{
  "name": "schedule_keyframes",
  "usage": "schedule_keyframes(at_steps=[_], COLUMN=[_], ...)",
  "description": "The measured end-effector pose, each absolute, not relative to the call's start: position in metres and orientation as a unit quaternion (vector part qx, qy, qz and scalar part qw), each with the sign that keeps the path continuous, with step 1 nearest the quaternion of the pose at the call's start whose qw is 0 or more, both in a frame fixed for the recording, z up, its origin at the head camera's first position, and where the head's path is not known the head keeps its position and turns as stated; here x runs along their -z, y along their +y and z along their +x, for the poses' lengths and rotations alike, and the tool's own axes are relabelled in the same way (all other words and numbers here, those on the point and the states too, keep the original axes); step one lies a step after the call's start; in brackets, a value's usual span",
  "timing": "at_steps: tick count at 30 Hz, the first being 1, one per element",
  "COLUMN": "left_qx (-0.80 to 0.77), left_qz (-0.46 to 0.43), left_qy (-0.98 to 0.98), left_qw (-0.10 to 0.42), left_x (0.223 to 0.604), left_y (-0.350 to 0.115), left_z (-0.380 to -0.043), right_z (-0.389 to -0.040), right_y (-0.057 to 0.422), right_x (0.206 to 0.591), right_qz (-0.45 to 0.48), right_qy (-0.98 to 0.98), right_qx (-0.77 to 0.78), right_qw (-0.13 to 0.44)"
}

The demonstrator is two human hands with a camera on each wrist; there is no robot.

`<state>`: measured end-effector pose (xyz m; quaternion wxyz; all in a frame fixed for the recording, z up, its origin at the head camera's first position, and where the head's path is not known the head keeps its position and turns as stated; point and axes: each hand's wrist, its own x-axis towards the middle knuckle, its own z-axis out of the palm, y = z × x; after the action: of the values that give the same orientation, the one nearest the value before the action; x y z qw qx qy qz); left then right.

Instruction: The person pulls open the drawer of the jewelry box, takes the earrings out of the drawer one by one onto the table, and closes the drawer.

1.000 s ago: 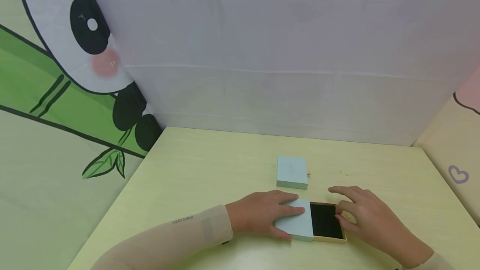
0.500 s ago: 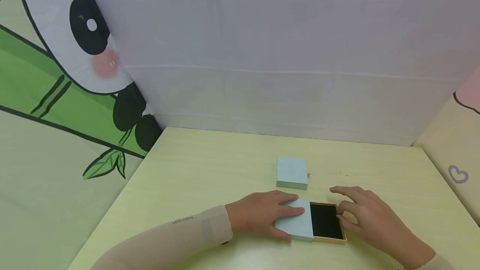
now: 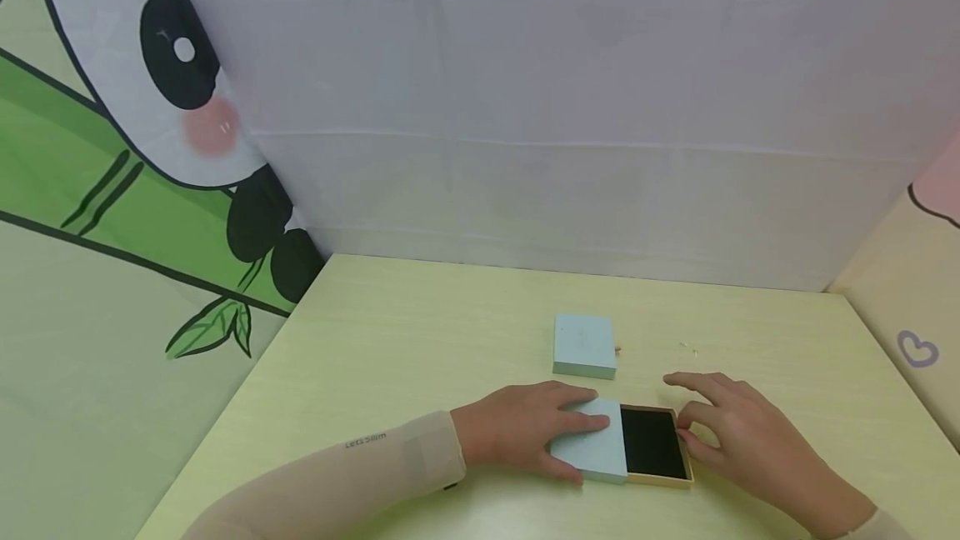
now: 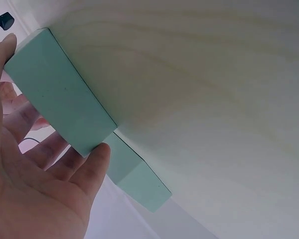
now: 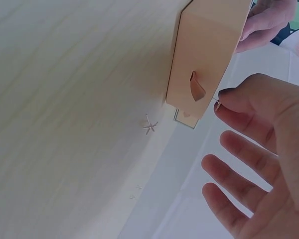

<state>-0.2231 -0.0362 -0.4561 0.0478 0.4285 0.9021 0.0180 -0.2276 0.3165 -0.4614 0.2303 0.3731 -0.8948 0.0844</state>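
A light blue drawer box (image 3: 600, 450) lies on the table, its black-lined inner tray (image 3: 654, 442) drawn partly out to the right. My left hand (image 3: 528, 427) holds the box's outer sleeve (image 4: 62, 89), with thumb and fingers spread over its top and edges. At the tray's right end is my right hand (image 3: 738, 432), thumb and index finger pinching a tiny shiny piece (image 5: 218, 105), too small to identify, by the tray's rim. A ribbon pull tab (image 5: 197, 88) sticks out of the tan tray front. Beyond the hands sits a second light blue box (image 3: 584, 342), closed.
A small star-shaped piece (image 5: 150, 125) lies on the table near the tray's end. Two tiny pieces (image 3: 687, 348) lie farther back, to the right of the second box. A white sheet (image 3: 562, 107) covers the wall behind the table (image 3: 420, 332).
My right hand has shifted very slightly to the right, along the tray's end. The left hand and both boxes look the same.
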Motion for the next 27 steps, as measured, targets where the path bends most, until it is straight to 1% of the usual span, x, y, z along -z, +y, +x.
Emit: schedule_keyframes(at_steps=[9, 27], left_qx=[-0.019, -0.016], left_qz=[0.430, 0.429], left_qy=[0.902, 0.902], left_qw=[0.047, 0.052], left_x=[0.4560, 0.4556], left_y=[-0.0363, -0.0355], left_z=[-0.2228, -0.2229], right_z=[-0.2269, -0.2280], right_y=[0.3176, 0.3245], right_x=[0.4593, 0.4581], right_qz=[0.372, 0.381], right_qy=[-0.896, -0.887], right_qx=[-0.086, -0.098], right_qw=[0.226, 0.243])
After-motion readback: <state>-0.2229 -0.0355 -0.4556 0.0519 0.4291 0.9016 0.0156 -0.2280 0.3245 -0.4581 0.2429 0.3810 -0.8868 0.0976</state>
